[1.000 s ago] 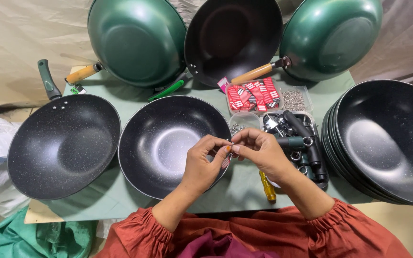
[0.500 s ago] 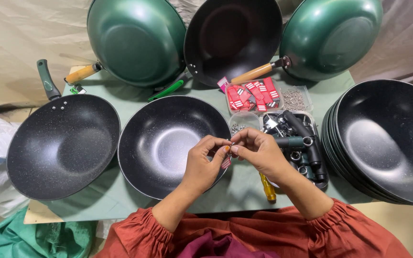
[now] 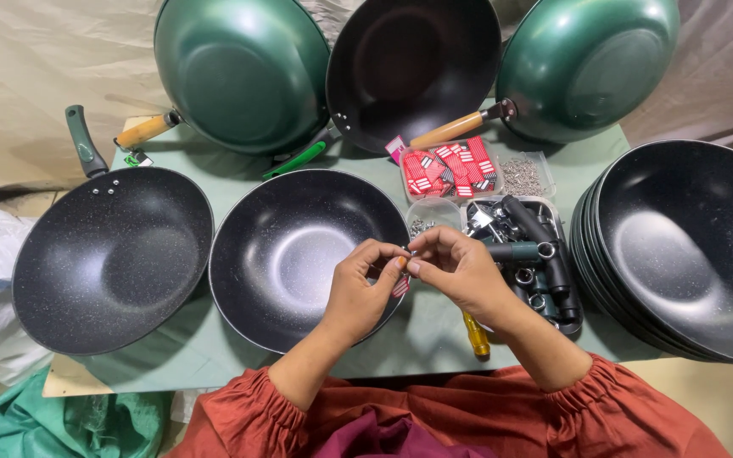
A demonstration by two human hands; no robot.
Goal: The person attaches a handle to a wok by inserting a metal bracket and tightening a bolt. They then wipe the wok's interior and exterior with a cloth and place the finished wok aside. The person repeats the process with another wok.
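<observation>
Pinching a tiny silvery metal piece between our left hand and right hand, we hold it above the middle black pan.

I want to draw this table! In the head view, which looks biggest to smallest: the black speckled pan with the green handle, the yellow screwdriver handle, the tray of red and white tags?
1. Black speckled pan with the green handle
2. Tray of red and white tags
3. Yellow screwdriver handle, partly hidden under the right hand, so its full size is unsure
</observation>
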